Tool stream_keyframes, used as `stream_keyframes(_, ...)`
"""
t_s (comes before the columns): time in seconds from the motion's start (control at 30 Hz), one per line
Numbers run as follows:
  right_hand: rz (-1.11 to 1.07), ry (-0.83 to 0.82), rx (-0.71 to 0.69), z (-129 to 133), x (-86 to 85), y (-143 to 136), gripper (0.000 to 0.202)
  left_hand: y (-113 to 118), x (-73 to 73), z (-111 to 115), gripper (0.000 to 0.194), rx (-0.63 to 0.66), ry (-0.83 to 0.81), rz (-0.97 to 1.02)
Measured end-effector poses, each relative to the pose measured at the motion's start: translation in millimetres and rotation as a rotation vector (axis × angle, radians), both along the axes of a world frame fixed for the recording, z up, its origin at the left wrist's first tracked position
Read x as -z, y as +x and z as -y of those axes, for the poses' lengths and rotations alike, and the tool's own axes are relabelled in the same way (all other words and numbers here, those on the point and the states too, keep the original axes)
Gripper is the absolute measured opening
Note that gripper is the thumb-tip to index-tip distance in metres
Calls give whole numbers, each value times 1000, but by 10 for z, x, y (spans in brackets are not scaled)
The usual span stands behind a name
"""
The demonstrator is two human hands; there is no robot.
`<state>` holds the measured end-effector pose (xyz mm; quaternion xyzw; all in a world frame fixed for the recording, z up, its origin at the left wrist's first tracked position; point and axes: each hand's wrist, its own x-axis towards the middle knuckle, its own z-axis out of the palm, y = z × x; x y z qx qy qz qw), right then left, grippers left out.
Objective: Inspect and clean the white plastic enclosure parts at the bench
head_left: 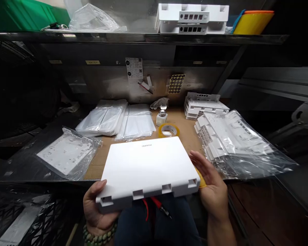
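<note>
A white plastic router cover (149, 167) marked HUAWEI is held over the table's front edge, smooth face up, with square notches along its near side. My left hand (97, 205) is closed around its near left corner, thumb on top. At the right edge, my right hand (212, 186) holds the cover from the side, its fingers partly hidden behind it. Something yellow (201, 179) shows between my right palm and the cover; I cannot make out what it is. Below, a red-handled tool (159, 205) with a dark tip lies by my lap, partly covered.
Stacks of clear plastic bags (102, 118) lie back left, near a bagged white panel (66, 150). A tape roll (168, 130) and pump bottle (162, 116) stand mid-table. More bagged covers (231, 136) are at right. A shelf (143, 37) spans overhead.
</note>
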<state>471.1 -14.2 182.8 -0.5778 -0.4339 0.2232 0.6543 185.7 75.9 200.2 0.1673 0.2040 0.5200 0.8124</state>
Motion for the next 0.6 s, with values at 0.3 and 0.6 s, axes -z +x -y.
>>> stream_keyframes(0.3, -41, -100, -233, 112, -37, 140, 32, -254, 377, 86, 85, -30, -48, -161)
stream_keyframes(0.6, -36, -119, -258, 132, 2, 161, 31, -135, 271, 87, 74, 164, 104, 130)
